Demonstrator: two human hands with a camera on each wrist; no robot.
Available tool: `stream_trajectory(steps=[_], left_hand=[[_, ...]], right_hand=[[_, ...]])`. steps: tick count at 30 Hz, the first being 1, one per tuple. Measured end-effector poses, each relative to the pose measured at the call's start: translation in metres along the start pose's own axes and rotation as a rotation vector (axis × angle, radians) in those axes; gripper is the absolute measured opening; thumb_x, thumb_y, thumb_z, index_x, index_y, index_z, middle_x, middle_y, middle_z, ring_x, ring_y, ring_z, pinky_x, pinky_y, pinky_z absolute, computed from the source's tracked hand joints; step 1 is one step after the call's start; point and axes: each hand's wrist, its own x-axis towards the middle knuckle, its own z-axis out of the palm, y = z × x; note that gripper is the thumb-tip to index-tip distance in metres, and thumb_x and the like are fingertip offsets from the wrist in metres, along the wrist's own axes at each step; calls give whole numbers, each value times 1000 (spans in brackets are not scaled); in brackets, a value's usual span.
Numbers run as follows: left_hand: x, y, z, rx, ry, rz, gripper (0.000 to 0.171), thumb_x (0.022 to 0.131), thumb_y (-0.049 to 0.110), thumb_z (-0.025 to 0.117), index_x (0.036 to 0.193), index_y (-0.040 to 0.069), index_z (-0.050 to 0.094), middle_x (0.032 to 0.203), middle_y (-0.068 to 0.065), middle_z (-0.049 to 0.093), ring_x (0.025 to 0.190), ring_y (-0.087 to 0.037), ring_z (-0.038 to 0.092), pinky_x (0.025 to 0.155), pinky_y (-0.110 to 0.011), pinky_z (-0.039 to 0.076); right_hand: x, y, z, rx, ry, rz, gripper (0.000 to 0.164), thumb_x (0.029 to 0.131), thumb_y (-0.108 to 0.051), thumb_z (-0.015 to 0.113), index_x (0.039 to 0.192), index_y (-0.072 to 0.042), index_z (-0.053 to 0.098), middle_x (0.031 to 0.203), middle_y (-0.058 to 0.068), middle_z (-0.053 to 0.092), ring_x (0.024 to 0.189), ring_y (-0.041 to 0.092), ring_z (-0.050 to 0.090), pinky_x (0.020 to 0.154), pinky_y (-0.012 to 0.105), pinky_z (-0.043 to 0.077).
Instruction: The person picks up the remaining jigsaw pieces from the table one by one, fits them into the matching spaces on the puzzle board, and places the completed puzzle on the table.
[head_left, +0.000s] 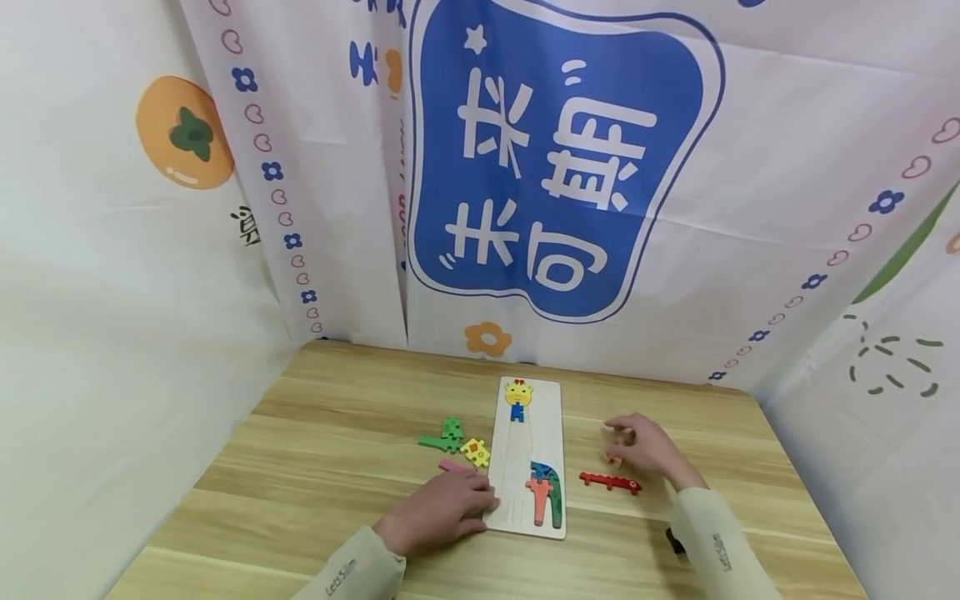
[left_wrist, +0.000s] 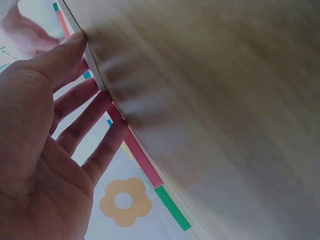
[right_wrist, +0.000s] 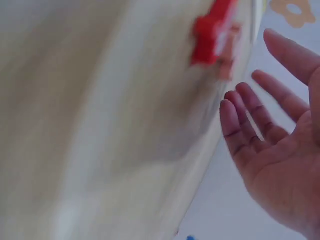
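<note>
left grip [head_left: 441, 508] partly hides the pink piece [head_left: 452, 465].

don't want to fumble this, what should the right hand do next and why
Probably lower the right hand and pinch the red piece: the hand is empty and close by, the piece lies loose on the table, and the board has a bare stretch in its middle.

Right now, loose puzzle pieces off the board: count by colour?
Green pieces: 2, edges close together
Yellow piece: 1
Pink piece: 1, partly behind the left hand
Red piece: 1
Orange piece: 1
Total visible: 6
</note>
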Motion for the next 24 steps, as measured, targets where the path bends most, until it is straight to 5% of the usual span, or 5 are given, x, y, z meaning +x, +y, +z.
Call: stream_trajectory(steps=[5,14,24], left_hand=[[0,0,1,0,-6,0,26,99,36,70,121,22,75,110,10,65,92,-1,53,86,-20,52],[0,0,1,-9,-2,-9,26,99,36,71,120,22,75,108,12,65,91,-1,52,86,-19,52],[-1,1,0,-7,9,6,26,99,35,71,121,21,74,109,11,65,94,-1,54,88,-20,52]], right_hand=[[-13,13,0,-18,-16,69,57,82,-28,89,128,-3,69,112,10,64,90,20,55,77,36,50],[-13,8,5,-2,7,38,42,80,-16,90,116,-2,72,100,7,64,84,17,57,73,33,52],[-6,1,8,137,76,42,41,88,-12,83,126,-7,69,117,10,65,104,25,68,89,42,61]])
